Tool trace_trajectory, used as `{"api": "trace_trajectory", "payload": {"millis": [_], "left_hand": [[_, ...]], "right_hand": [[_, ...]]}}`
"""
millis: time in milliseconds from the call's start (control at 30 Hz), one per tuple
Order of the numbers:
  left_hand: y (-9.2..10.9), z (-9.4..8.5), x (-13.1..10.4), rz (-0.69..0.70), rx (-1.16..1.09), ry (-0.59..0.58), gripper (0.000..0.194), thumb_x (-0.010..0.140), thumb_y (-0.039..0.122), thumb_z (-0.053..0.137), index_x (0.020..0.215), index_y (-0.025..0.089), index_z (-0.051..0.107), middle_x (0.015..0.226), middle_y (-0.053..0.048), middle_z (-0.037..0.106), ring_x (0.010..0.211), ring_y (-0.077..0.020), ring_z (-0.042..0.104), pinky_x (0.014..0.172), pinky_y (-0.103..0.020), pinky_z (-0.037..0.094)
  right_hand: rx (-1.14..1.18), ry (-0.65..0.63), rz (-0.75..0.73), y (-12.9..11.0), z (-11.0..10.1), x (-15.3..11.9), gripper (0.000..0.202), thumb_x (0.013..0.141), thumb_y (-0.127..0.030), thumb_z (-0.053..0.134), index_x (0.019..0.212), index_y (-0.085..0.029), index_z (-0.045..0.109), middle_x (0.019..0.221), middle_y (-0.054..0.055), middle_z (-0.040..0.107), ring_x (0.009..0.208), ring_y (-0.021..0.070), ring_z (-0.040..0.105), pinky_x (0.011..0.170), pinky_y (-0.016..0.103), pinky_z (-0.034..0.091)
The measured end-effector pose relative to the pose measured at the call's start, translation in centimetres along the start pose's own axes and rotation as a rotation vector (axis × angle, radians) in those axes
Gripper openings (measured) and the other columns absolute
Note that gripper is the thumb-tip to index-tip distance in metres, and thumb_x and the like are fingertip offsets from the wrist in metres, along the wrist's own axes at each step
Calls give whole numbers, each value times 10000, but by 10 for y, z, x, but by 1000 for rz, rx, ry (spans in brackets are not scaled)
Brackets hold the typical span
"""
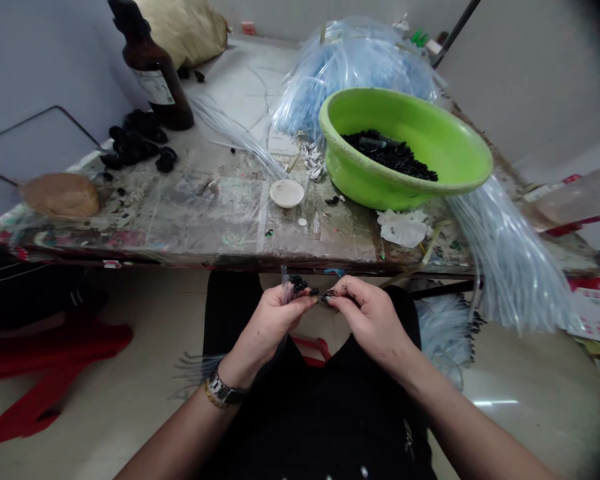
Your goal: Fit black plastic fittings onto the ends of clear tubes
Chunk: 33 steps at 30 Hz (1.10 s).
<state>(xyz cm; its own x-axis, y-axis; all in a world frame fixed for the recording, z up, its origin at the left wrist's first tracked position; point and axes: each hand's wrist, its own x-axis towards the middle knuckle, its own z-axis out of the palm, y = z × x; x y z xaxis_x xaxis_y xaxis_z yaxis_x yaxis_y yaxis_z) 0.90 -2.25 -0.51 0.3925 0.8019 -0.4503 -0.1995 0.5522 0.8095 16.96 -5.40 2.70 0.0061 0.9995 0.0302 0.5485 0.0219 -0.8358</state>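
Above my lap, my left hand (275,317) is closed around a bundle of thin transparent plastic tubes (285,277). Small black end pieces (298,283) cluster at its top, and the tubes' grey lower lengths trail out behind my wrist. My right hand (370,313) pinches a small dark piece (329,294) just right of my left fingertips; its exact shape is too small to make out. Dark smudges mark my right fingers. On the bench ahead, a green basin (405,187) holds a heap of small black pieces (390,157).
Transparent tubing (360,60) is piled behind the basin, and another bundle (517,260) hangs over the bench's right edge. A brown bottle (157,73), black lumps (135,137) and a tan block (60,195) stand left. A small white dish (287,193) lies mid-bench. A red stool (55,360) is at lower left.
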Motion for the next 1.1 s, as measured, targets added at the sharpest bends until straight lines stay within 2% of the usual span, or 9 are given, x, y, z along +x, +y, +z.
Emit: {"api": "trace_trajectory", "payload": {"millis": [167, 267, 400, 500, 600, 700, 833, 933, 1100], "left_hand": [[-9, 1, 1, -17, -89, -25, 227, 667, 293, 765, 747, 146, 613, 496, 76, 420, 426, -53, 299, 446, -234, 173], [-7, 0, 1, -4, -109, -9, 251, 661, 305, 784, 751, 148, 610, 520, 73, 426, 438, -50, 304, 447, -224, 191], [-1, -2, 0, 17, -78, 4, 233, 682, 300, 780, 732, 146, 613, 522, 70, 419, 445, -49, 302, 451, -224, 198], [0, -3, -1, 20, -64, -4, 222, 702, 294, 776, 725, 144, 615, 535, 65, 423, 460, -47, 314, 459, -222, 206], [-1, -4, -3, 2, -51, -23, 209, 713, 286, 777, 739, 144, 626, 561, 54, 445, 481, -49, 333, 473, -217, 219], [-2, -4, -4, -5, -37, -39, 200, 715, 280, 777, 747, 142, 636, 569, 47, 457, 490, -53, 330, 478, -221, 220], [-3, -3, -5, -16, -5, -42, 224, 699, 298, 784, 729, 140, 629, 541, 53, 434, 472, -52, 303, 455, -230, 178], [-3, -1, -6, -9, 16, -50, 236, 694, 311, 778, 722, 141, 616, 519, 66, 402, 457, -50, 289, 448, -235, 160], [0, 3, -7, -10, 39, -73, 212, 702, 290, 741, 715, 150, 582, 522, 73, 393, 456, -48, 268, 449, -238, 152]], "right_hand": [[-19, 4, -44, -5, 5, -2, 184, 852, -150, 543, 675, -199, 533, 657, -19, 584, 641, 126, 546, 611, 234, 396], [26, 16, -36, -3, 2, 0, 160, 869, -174, 533, 713, -199, 558, 663, -17, 587, 632, 125, 551, 606, 232, 414], [60, -23, -24, 7, -6, -1, 100, 893, -192, 516, 888, -198, 615, 774, 0, 647, 689, 135, 604, 653, 245, 475], [-51, -28, -128, 12, -14, -3, 200, 910, -191, 514, 1085, -203, 609, 988, 49, 694, 868, 174, 650, 792, 306, 511], [-245, -19, -293, 12, -21, -5, 230, 924, -186, 504, 1130, -199, 605, 1078, 82, 697, 987, 212, 636, 881, 368, 500], [-368, -42, -393, 9, -26, -3, 213, 934, -182, 497, 1115, -184, 609, 1048, 89, 706, 946, 213, 631, 862, 363, 498], [-426, -129, -445, 2, -29, -2, 154, 947, -181, 476, 978, -166, 626, 867, 72, 691, 790, 191, 583, 726, 306, 465], [-441, -167, -419, 0, -27, -4, 187, 959, -175, 441, 911, -165, 621, 771, 57, 640, 725, 184, 532, 661, 292, 411], [-397, -181, -332, 4, -20, -9, 181, 956, -174, 443, 872, -166, 603, 740, 41, 593, 701, 172, 513, 636, 273, 367]]}}
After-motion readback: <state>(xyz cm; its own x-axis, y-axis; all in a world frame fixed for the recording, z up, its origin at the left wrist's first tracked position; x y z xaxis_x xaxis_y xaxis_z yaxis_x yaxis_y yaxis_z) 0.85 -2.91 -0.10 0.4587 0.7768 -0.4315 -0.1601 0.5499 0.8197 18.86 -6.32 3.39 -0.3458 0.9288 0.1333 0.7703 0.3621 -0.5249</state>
